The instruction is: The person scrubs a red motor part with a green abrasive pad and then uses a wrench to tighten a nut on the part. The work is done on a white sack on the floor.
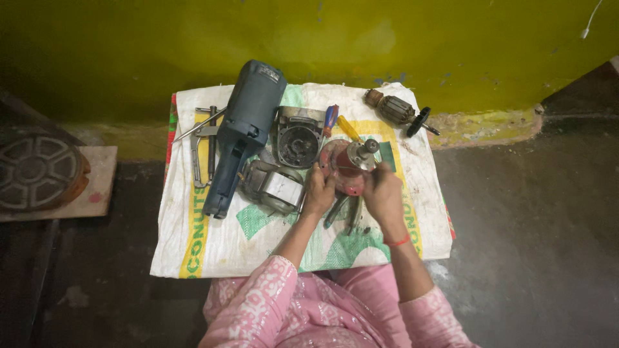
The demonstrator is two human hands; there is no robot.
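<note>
Centrally, red gear housing (347, 169) is held over sack (213, 248) on bench, gripped from both sides: left hand (318, 191) closed on its left rim, right hand (382, 193) closed on its right side. Pliers (342, 211) lie just below housing. Blue motor body (244, 129) lies to left, armature (394, 109) at far right corner, screwdrivers (340, 124) just above housing.

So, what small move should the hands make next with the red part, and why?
Probably lift the red gear housing slightly off the white sack. Both hands, left hand and right hand, already grip it from either side, and the pliers lie directly beneath, crowding it.
</note>
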